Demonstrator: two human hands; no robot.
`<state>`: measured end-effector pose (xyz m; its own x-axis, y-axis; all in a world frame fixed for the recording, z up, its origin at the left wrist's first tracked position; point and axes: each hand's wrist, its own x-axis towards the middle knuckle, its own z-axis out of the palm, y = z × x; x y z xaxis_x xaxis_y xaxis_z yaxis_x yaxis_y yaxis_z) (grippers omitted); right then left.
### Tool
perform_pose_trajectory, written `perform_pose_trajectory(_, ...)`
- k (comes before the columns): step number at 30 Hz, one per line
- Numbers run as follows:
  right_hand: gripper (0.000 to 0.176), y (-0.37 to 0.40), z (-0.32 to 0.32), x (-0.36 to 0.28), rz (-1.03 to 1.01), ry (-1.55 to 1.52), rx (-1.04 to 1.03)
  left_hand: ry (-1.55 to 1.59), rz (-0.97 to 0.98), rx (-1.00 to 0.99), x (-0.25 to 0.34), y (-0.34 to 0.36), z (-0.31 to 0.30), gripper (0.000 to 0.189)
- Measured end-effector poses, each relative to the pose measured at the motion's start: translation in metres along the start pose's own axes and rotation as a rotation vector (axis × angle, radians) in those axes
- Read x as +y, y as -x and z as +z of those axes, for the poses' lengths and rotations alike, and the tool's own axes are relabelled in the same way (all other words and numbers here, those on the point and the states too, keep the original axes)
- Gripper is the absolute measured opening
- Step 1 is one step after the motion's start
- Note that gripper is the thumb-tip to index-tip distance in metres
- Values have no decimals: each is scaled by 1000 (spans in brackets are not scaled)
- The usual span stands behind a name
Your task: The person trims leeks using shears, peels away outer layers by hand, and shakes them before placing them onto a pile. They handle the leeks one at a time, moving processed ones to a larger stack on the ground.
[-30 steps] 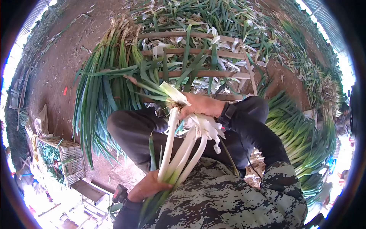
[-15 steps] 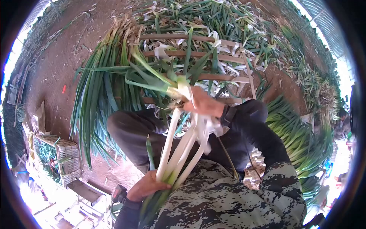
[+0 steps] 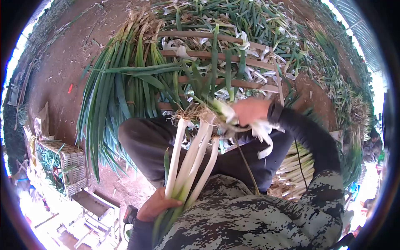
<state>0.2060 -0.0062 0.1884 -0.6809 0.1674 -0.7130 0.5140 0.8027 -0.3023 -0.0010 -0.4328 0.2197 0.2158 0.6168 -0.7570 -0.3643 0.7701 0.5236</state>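
Observation:
My left hand (image 3: 157, 204) is closed around several leeks (image 3: 191, 160) near their green ends, at the front of my lap. Their white shafts point up and away, with shaggy roots at the far ends. Just right of those roots is my right hand (image 3: 251, 110), somewhat blurred, its fingers closed on stripped leek leaves (image 3: 263, 135). Limp white strips hang below it and a pale green piece sticks out to the left. Its fingertips are partly hidden by the leaves.
A slatted wooden rack (image 3: 216, 55) lies ahead, with leaf scraps (image 3: 254, 25) strewn beyond it. Untrimmed leeks (image 3: 121, 83) hang over its left side. White-stemmed leeks (image 3: 296, 171) lie to my right. A woven crate (image 3: 75, 171) stands at the left.
My right hand has moved right, away from the leek roots, pulling leaves with it. The root ends now show bare. My left hand keeps its hold, shifted slightly left.

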Motion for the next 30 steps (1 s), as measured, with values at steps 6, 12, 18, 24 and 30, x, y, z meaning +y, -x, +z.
perform_pose_trajectory(6, 63, 50, -175, 19, 22, 330, 741, -60, -40, 70, 8, -9, 10, 47)
perform_pose_trajectory(12, 83, 7, -84, -31, -342, -330, 350, -173, -17, 49, 10, -22, 12, 50)
perform_pose_trajectory(18, 65, -32, 13, -63, -479, -859, -7, -402, -53, 57, 41, -6, 28, 50)
perform_pose_trajectory(24, 22, -24, 25, -49, -163, -392, 558, -305, -20, 5, 17, -21, 18, 51)
perform_pose_trajectory(30, 29, 13, -30, 66, 364, -40, 936, -159, -16, 54, -1, -17, 11, 46)
